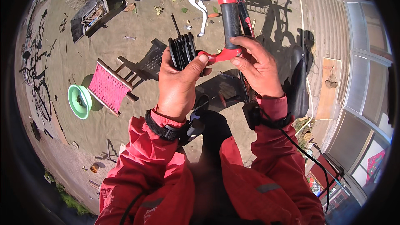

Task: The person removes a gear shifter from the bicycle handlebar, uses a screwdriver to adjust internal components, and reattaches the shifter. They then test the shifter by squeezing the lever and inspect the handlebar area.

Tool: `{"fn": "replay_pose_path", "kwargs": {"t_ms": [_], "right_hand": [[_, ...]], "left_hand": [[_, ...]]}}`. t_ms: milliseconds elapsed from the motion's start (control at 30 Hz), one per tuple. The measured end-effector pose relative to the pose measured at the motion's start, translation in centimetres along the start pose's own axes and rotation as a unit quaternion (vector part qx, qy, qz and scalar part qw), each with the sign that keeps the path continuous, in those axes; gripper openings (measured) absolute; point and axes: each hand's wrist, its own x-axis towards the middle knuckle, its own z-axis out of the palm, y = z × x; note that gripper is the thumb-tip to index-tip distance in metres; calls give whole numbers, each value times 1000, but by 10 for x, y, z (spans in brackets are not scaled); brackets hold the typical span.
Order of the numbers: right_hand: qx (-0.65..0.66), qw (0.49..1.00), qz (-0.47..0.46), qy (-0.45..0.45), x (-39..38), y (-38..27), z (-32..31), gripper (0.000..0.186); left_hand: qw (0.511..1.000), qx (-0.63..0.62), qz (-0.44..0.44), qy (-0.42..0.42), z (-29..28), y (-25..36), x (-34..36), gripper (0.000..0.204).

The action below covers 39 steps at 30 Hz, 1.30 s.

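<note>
In my left hand (177, 85) is a black folding hex key set (182, 51), its body made of several parallel pieces, with one thin key sticking up from it. My left thumb also presses on the tip of a red bar end (225, 54). That bar end sits at the near end of a black handlebar grip (231, 23). My right hand (259, 64) is closed around the joint of grip and bar end, fingers above and thumb below. A silver brake lever (199, 10) points toward me, left of the grip.
A pink woven stool (110, 86) lies to the left, with a green bowl (79, 101) beside it. Farther off stands an open box of tools (92, 16). A small wrench (129, 38) lies on the ground. The bicycle's black saddle (298, 84) is right of my right hand.
</note>
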Motion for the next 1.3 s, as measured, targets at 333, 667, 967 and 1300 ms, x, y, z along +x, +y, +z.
{"fn": "replay_pose_path", "kwargs": {"t_ms": [333,667,967,1300], "right_hand": [[-68,982,-154,84,1,34,10,34],[-28,966,-230,111,6,52,10,41],[53,948,-280,141,10,62,19,40],[0,948,-305,90,19,78,-9,42]], "left_hand": [[987,-58,3,-152,-42,-19,18,45],[978,27,-26,-205,-85,-57,71,57],[940,44,4,-337,-119,-92,101,66],[919,-48,66,-387,-124,-107,117,36]]}}
